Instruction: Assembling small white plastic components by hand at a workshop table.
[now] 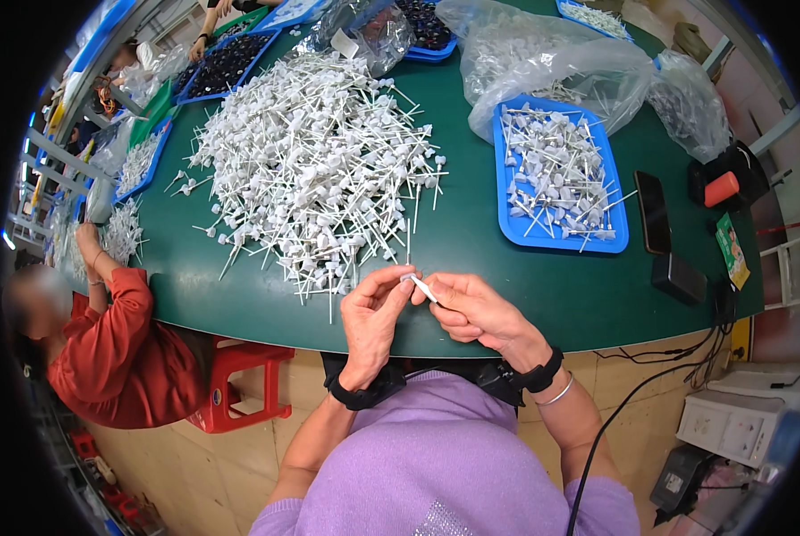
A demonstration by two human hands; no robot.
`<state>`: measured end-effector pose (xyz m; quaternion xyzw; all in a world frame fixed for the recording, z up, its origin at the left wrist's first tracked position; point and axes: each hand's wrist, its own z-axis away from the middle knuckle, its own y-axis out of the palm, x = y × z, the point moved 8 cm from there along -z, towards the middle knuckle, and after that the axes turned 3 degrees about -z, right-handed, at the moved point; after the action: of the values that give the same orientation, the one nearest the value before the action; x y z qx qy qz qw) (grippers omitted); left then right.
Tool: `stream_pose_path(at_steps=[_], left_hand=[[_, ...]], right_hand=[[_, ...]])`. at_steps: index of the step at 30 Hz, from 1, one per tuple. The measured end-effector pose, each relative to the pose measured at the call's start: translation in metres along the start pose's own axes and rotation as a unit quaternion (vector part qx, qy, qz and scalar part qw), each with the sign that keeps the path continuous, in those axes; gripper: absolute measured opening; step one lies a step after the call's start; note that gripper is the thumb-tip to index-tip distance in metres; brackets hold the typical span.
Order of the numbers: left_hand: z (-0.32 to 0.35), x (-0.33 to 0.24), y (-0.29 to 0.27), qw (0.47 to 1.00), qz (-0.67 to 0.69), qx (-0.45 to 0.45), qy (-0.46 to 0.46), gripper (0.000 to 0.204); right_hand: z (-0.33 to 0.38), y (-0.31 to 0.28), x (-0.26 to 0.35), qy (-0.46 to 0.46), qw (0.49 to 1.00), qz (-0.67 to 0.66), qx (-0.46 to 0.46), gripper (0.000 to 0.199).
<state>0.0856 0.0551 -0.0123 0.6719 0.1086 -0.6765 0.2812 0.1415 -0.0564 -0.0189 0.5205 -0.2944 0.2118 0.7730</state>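
Both hands meet just over the near edge of the green surface. The left hand has its fingers pinched closed on the capped end of a small white stick; the right hand has its fingers closed on the stick's other end, so the stick spans the small gap between the two hands, tilted down toward the right.

Just beyond the stick, farther from the person, lies the big pile of the same white sticks, its nearest strays almost reaching the left hand. To the right of the pile sits a blue tray with more sticks in it, and a strip of bare green runs between pile and tray all the way down to the near edge. Right of the tray lie a dark phone and a black box, close to the surface's right rim. Clear bags crowd the far side behind the tray.

Left of the pile, a person in a red top works at the curved left edge, beside a red stool.
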Motion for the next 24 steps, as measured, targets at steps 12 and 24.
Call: stream_pose_path(at_steps=[12,24], left_hand=[[-0.004,0.003,0.004,0.998,0.007,-0.004,-0.065,0.021],[-0.006,-0.001,0.038,0.992,-0.018,0.069,-0.103,0.018]], right_hand=[[0.034,0.0,0.039,-0.134,0.908,0.353,-0.181,0.028],[0.071,-0.038,0.028,-0.14,0.908,0.273,-0.283,0.027]])
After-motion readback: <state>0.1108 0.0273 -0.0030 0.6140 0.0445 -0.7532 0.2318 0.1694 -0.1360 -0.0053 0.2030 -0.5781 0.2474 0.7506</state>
